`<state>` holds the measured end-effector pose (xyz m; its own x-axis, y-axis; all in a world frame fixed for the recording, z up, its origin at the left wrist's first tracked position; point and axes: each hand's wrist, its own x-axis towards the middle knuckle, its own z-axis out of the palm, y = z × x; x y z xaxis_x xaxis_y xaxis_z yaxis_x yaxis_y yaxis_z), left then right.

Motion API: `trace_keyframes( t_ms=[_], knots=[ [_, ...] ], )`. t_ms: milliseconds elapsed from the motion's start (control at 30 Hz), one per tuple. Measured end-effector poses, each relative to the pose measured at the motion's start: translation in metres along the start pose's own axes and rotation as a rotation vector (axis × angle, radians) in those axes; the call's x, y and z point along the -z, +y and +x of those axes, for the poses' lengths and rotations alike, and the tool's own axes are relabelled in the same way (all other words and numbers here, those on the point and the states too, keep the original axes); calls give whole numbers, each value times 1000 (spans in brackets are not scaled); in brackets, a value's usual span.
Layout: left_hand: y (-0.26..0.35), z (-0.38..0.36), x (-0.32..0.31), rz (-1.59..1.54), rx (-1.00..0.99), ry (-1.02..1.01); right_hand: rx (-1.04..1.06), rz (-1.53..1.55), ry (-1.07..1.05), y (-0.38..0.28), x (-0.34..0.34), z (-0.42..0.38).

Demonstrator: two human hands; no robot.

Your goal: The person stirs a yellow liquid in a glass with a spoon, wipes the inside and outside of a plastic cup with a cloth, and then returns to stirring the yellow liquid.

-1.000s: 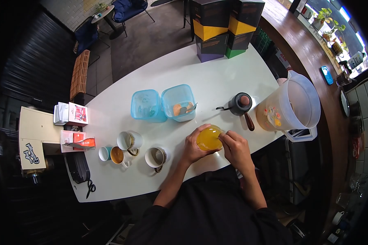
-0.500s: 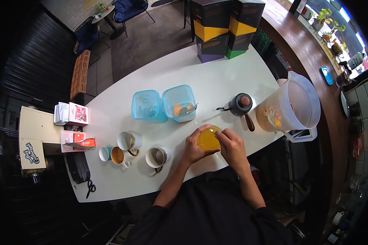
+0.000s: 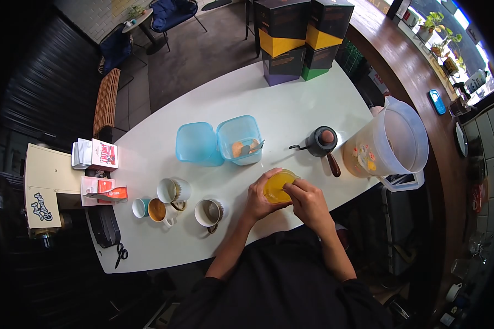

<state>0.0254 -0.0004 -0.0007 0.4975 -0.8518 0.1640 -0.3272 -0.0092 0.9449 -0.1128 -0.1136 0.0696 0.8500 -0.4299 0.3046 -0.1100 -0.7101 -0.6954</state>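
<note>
My left hand [image 3: 262, 197] is wrapped around the left side of a clear cup [image 3: 273, 198] of yellow-orange liquid, near the table's front edge. Over the cup's right rim, my right hand [image 3: 308, 200] has its fingers pinched together, their tips at the liquid. Whatever they hold is hidden. Left of the cup stands a white mug [image 3: 209, 213] with a patterned handle. Beyond the cup is an open blue plastic container [image 3: 240, 131] with orange-brown contents and a spoon [image 3: 255, 148]. A small dark pot [image 3: 319, 145] with a wooden handle stands to the right.
A second blue container [image 3: 196, 142] stands beside the first. Several cups, including a brown-filled one [image 3: 157, 209], cluster at left. A big translucent pitcher [image 3: 368, 145] stands at the right edge. Tall boxes [image 3: 282, 41] are stacked at the far end; scissors [image 3: 121, 253] lie at front left.
My right hand's fingers have shifted slightly left and down, further over the cup's opening. My left hand stays around the cup.
</note>
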Motion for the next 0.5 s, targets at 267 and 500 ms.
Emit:
trace_keyframes(
  t_ms=[267,500],
  knots=[
    [6,1,-1,41,-12,16,-16,-144,57,0,7,2],
    [11,2,1,56,-6,4,-25,-96,-27,3,14,-2]
  ],
)
